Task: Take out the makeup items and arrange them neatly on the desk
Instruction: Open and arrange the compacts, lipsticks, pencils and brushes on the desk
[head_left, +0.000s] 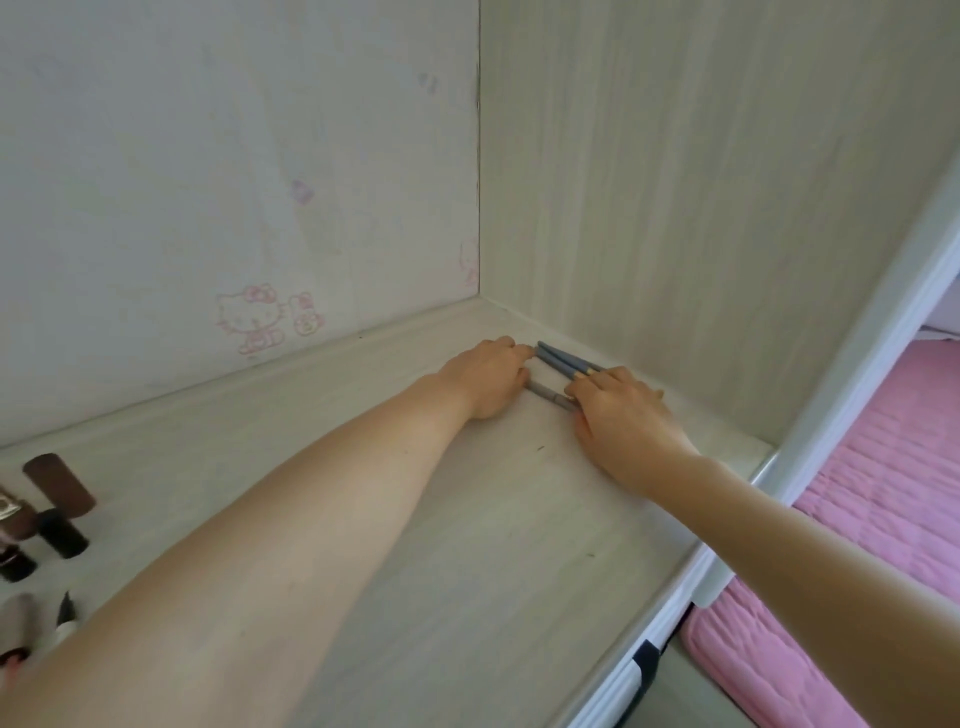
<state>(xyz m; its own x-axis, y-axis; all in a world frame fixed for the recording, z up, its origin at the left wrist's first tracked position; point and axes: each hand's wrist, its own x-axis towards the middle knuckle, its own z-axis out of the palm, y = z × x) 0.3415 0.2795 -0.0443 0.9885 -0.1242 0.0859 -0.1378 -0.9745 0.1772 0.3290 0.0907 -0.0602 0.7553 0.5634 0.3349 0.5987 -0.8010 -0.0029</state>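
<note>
Both hands, left hand (488, 376) and right hand (621, 410), press flat, straightening 3 pencils (563, 364), seemingly, in the desk's (467, 519) far corner; next, align their ends.

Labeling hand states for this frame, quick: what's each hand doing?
Left hand: open, fingertips against the ends of the blue pencils.
Right hand: open, fingers resting on the pencils' other ends and the grey pencil.
</note>
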